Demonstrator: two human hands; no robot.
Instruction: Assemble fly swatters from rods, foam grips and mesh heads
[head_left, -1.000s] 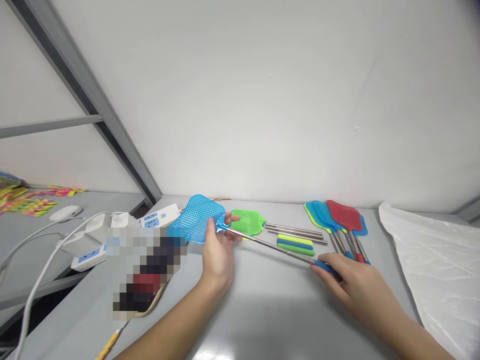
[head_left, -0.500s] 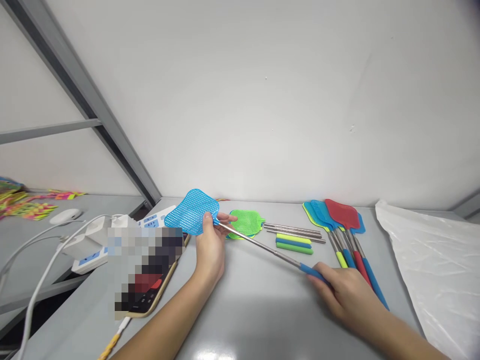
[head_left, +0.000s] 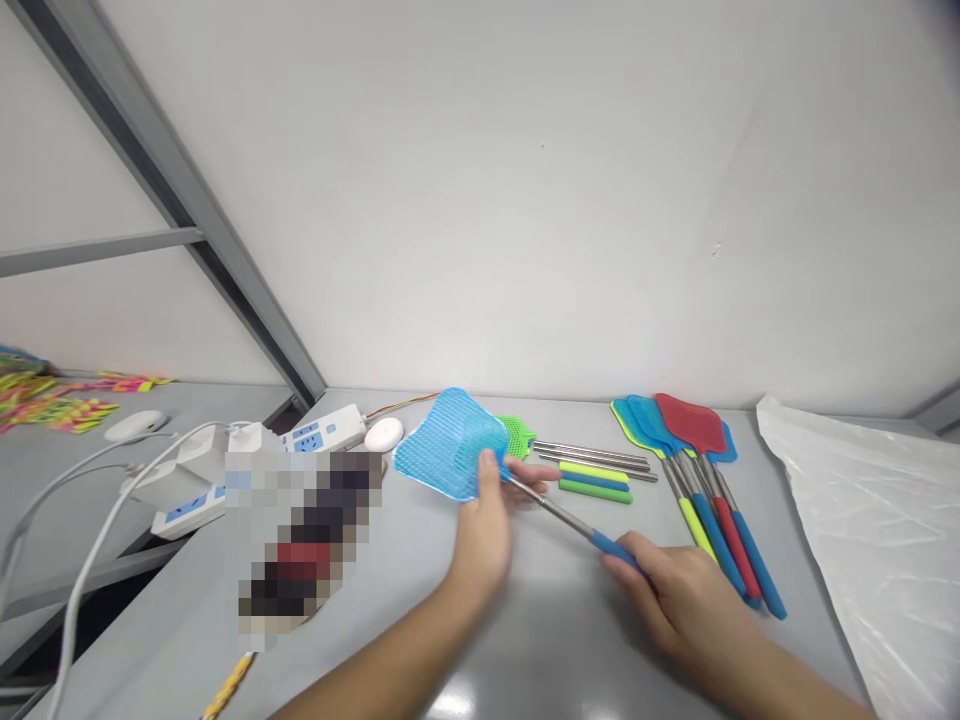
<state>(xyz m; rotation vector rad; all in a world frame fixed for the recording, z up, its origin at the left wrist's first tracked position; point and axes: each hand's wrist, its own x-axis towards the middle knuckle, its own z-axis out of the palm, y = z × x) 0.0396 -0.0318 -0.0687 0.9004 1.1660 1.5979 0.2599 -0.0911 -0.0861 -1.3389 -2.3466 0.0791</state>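
In the head view, I had the blue fly swatter (head_left: 448, 440) in the middle of the frame, in front of the worktop's (head_left: 555, 640) far edge, held by both hands. The left hand (head_left: 484, 545) gripped it at the neck, where the mesh head meets the metal rod (head_left: 559, 512): the thumb pressed from above and the other fingers reached behind, some of them stretched out. I judged that this kept the head from turning. The right hand (head_left: 679, 595), in the lower right, had its fingers closed around the blue handle, probably to keep the rod steady and in line.

Behind the left hand, right of centre, the green mesh head (head_left: 517, 437), the loose rods (head_left: 596, 457) and the foam grips (head_left: 596, 482) lay near the wall. They were sorted by kind, I think, so that each part is easy to find. Farther right, the group of swatters (head_left: 694, 425) lay with heads overlapping and handles towards the viewer, maybe to save space. The white plastic sheet (head_left: 870, 540) covered the right edge, apart from both hands.
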